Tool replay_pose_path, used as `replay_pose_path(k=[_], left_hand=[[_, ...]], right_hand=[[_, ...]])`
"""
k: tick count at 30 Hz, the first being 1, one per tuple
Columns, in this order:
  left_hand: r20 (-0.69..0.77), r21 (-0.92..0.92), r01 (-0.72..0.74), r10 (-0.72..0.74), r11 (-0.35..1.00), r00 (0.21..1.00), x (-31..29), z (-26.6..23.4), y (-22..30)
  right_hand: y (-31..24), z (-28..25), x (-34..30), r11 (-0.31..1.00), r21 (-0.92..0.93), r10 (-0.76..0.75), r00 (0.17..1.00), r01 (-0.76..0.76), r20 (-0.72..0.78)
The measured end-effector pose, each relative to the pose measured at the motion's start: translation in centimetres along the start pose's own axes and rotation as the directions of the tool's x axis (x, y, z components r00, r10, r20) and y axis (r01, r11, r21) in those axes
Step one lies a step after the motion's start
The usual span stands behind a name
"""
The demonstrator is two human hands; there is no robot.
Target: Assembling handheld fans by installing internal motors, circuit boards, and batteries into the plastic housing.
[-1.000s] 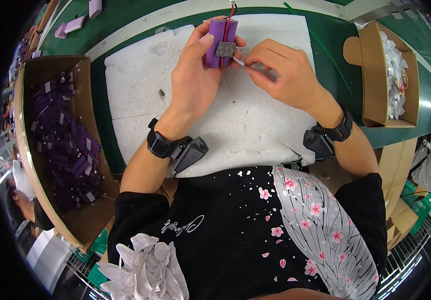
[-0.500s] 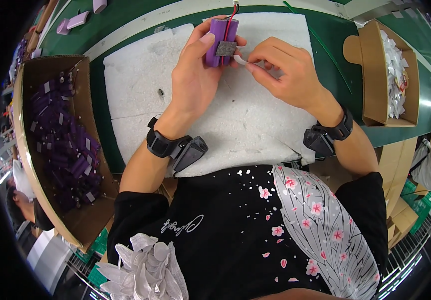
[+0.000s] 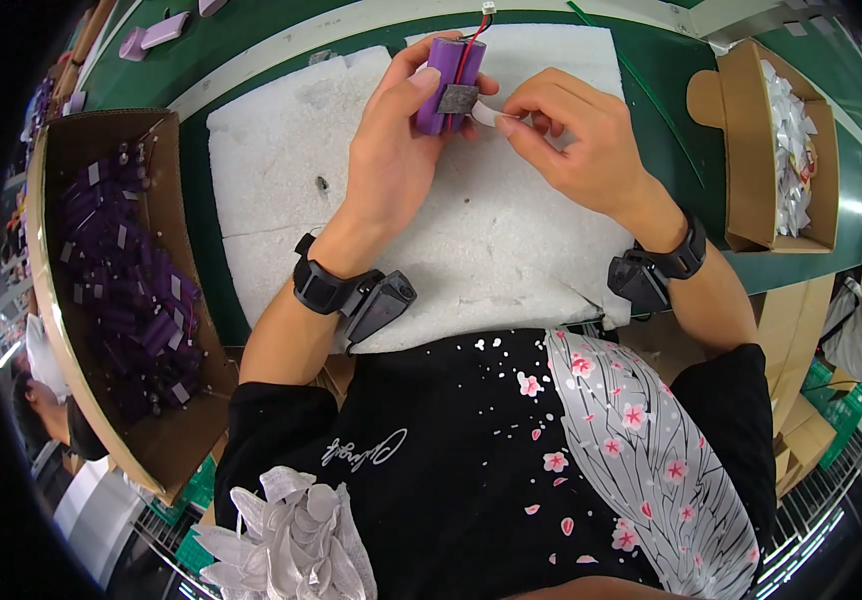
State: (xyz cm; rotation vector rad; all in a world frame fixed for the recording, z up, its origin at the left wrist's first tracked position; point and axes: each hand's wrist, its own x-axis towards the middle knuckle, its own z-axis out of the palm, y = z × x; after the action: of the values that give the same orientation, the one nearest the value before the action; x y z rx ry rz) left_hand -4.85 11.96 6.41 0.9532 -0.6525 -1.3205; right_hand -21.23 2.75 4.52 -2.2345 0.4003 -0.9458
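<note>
A purple battery pack [image 3: 438, 75] is held upright in my left hand [image 3: 391, 150], thumb on its left side and fingertips showing at its right. A dark grey pad [image 3: 458, 99] lies across the front of the pack. Red and black wires run up the pack to a small white connector [image 3: 488, 9] at the top. My right hand [image 3: 581, 140] pinches the end of a short white strip [image 3: 485, 115] between thumb and forefinger. That strip reaches to the pack's right edge beside the pad; where it attaches is hidden.
Under my hands lies a white foam sheet [image 3: 471, 250] on the green table. At left stands a cardboard box [image 3: 51, 300] of purple battery packs; at right, a smaller carton [image 3: 746, 150] holds white pieces. A thin green strip [image 3: 666, 115] lies beyond the foam. People are at both sides.
My left hand and the battery pack have shifted slightly right. More of the white strip shows between the pack and my right fingers, which keep their pinch.
</note>
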Motion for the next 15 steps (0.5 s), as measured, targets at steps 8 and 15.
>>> replay_pose_path(k=[8, 15], left_hand=[[-0.007, 0.049, 0.012, -0.012, 0.999, 1.000, 0.07, 0.19, 0.02], [-0.015, 0.080, 0.023, -0.021, 0.997, 1.000, 0.02, 0.30, -0.10]], right_hand=[[-0.02, -0.05, 0.12, 0.999, 0.012, 0.040, 0.999, -0.040, -0.026], [-0.07, -0.11, 0.18, 0.997, 0.031, 0.067, 0.998, -0.067, -0.021]])
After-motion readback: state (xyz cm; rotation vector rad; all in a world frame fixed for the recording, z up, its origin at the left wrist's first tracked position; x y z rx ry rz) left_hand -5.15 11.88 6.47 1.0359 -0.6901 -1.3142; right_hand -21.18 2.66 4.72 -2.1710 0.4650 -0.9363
